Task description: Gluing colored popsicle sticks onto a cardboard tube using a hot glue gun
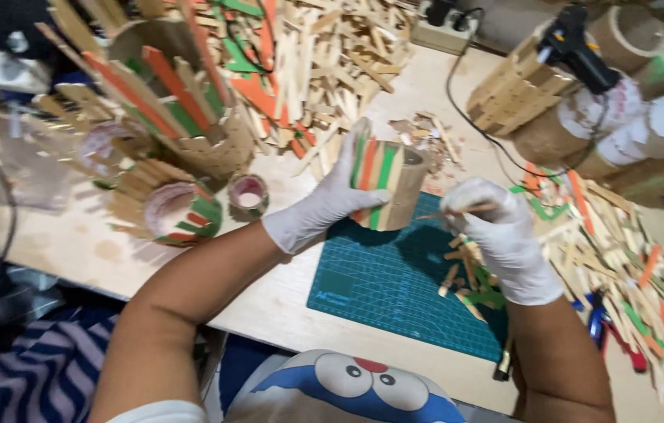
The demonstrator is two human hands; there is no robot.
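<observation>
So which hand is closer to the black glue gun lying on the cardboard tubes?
The right hand. It is below and slightly left of the black glue gun, holding a thin wooden stick. The left hand is farther left, gripping the stick-covered cardboard tube.

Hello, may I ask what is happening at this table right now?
A person in white gloves works with craft sticks. The left hand holds a stick-covered cardboard tube above a green cutting mat. The right hand pinches a thin plain stick beside it. Loose sticks and a glue gun lie around.
</observation>
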